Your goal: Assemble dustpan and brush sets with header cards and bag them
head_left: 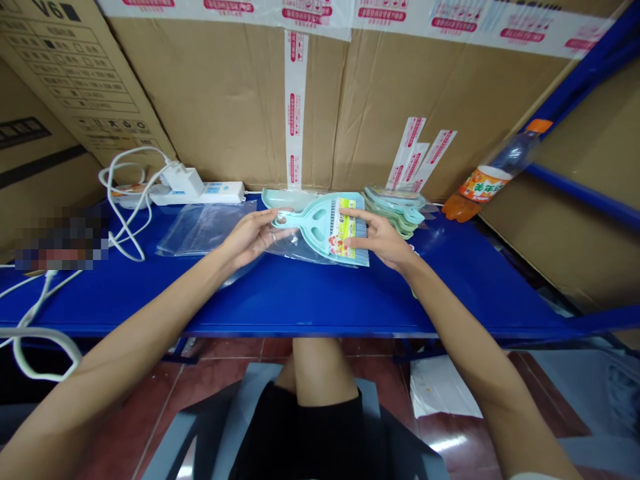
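Observation:
A mint-green dustpan and brush set point(317, 230) with a yellow and pink label point(345, 227) lies flat between my hands above the blue table. My left hand point(255, 237) pinches the handle end, near the hanging hole. On the other side, my right hand point(383, 240) holds the wide bristle end, its fingers over the label. Clear plastic shows under the set. Just behind it lies another pale green dustpan point(287, 199). To the right is a stack of green dustpans point(400, 210).
Clear plastic bags point(203, 227) lie on the blue table point(310, 300) at the left. Behind them are a white power strip point(220, 193) and white cables point(120, 227). An orange drink bottle point(493, 177) leans at the right. Cardboard boxes point(225, 100) stand behind.

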The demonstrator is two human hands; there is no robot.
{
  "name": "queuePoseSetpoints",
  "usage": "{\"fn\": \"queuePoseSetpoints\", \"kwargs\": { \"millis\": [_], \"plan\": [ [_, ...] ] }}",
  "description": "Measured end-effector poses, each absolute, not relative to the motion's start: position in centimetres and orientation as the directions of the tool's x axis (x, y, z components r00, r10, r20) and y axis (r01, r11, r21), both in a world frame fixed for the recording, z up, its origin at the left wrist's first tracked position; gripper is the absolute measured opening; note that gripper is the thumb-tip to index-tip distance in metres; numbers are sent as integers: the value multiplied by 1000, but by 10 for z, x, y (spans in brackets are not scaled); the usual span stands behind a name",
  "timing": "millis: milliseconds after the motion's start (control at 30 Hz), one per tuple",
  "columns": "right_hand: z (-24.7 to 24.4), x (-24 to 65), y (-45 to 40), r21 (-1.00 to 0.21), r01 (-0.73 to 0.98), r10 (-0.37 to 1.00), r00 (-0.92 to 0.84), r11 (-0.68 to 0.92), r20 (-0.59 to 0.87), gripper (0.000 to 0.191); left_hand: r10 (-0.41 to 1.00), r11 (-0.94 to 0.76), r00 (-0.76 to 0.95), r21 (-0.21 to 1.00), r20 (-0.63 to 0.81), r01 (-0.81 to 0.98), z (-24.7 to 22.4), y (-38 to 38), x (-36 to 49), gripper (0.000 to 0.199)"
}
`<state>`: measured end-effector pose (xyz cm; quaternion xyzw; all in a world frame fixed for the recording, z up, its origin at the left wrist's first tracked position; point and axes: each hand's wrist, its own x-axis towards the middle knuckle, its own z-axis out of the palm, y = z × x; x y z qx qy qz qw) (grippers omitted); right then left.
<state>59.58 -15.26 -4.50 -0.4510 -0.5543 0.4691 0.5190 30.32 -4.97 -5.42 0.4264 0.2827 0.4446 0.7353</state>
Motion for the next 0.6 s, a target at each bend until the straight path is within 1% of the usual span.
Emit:
{"fn": "queuePoseSetpoints", "kwargs": {
  "millis": [133, 233, 333, 533, 600],
  "plan": [
    [-43, 596, -153, -984, 23, 981, -80, 179, 176, 83, 887, 234, 462, 876, -15, -422, -56, -50, 303, 21],
    [-42, 596, -154, -983, 34, 981, -79, 181, 178, 94, 887, 233, 461, 876, -14, -423, -56, -50, 303, 22],
    [-40, 597, -155, -986, 67, 985, -95, 150, 144, 103, 890, 228, 456, 882, -17, -412, -56, -50, 303, 21],
    [-36, 603, -157, -975, 193, 982, -173, 110, 76, 100, 866, 227, 499, 899, -11, -374, -58, -50, 302, 21],
    [-36, 603, -158, -970, 216, 982, -174, 112, 75, 99, 867, 232, 498, 901, -21, -366, -58, -50, 302, 21]
  ]
}}
